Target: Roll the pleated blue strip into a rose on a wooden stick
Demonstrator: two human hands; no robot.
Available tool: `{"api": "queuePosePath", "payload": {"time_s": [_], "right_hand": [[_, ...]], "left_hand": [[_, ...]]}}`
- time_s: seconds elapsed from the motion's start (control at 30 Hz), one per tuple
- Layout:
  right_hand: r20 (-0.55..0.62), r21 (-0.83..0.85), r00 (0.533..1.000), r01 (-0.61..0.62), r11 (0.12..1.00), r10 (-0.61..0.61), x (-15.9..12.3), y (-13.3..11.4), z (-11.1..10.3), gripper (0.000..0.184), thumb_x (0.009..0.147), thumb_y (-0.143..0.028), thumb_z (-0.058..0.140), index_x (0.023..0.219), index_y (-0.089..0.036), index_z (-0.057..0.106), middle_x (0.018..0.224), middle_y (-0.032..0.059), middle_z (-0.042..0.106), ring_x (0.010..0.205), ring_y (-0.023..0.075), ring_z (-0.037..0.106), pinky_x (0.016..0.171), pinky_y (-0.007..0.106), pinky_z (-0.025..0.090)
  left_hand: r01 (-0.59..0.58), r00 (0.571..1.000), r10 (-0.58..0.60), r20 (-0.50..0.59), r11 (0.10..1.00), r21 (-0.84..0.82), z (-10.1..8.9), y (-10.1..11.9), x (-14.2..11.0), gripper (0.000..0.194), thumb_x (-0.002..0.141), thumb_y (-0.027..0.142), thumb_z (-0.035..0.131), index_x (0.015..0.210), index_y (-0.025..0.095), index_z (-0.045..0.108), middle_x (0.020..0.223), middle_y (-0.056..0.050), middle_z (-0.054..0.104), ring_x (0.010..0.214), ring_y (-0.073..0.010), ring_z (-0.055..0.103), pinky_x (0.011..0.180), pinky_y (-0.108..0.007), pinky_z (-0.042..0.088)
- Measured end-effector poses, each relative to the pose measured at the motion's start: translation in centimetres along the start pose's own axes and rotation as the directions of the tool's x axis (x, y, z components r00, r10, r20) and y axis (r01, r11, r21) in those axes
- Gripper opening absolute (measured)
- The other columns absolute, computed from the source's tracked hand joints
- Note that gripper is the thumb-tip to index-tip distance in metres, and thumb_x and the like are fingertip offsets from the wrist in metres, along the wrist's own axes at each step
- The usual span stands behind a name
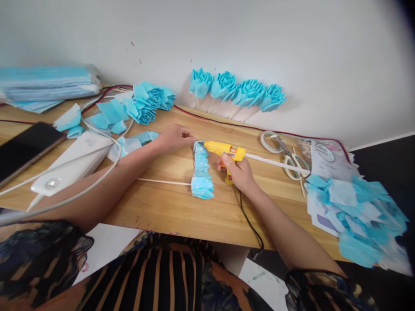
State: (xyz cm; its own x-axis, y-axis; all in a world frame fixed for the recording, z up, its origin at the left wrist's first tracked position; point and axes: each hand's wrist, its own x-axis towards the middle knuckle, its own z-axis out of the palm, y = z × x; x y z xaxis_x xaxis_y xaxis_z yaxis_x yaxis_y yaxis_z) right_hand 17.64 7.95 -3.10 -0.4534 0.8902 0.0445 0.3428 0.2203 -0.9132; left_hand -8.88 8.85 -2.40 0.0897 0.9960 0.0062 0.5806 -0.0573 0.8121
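Observation:
My right hand (238, 170) grips a yellow hot glue gun (223, 149) with a long white glue stick (275, 162) out of its back. The gun's nozzle meets the upper end of a strip of folded blue petals (201, 162) lying on the table. My left hand (177, 137) is closed, thumb and fingers pinched together at that same end; its fingertips seem to hold the strip's top edge. Below the strip lies a blue flower head (202, 187) on a thin white stick (164, 182), pointing left.
Several finished blue flowers (249, 93) lean on the wall, with more bunched (147, 101) at left. A phone (29, 149), white power bank (73, 162) and cables lie left. Scissors (293, 162), tape (271, 142) and a pile of blue pieces (363, 220) lie right.

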Motion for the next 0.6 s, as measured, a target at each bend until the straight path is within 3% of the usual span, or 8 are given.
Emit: {"api": "queuePosePath", "payload": {"time_s": [0.6], "right_hand": [[-0.018,-0.078,1.0,-0.012,0.997,0.011,-0.04,-0.72,-0.08,0.059,0.091,-0.071,0.054,0.059,-0.022,0.061,0.061,0.0028,0.064,0.061,0.0157,0.058,0.063,0.03,0.047]], "left_hand": [[0.002,1.0,-0.002,0.005,1.0,-0.028,0.02,-0.42,0.23,0.023,0.08,0.034,0.067,0.083,0.016,0.081,0.079,-0.001,0.079,0.072,-0.0166,0.065,0.065,-0.025,0.042]]}}
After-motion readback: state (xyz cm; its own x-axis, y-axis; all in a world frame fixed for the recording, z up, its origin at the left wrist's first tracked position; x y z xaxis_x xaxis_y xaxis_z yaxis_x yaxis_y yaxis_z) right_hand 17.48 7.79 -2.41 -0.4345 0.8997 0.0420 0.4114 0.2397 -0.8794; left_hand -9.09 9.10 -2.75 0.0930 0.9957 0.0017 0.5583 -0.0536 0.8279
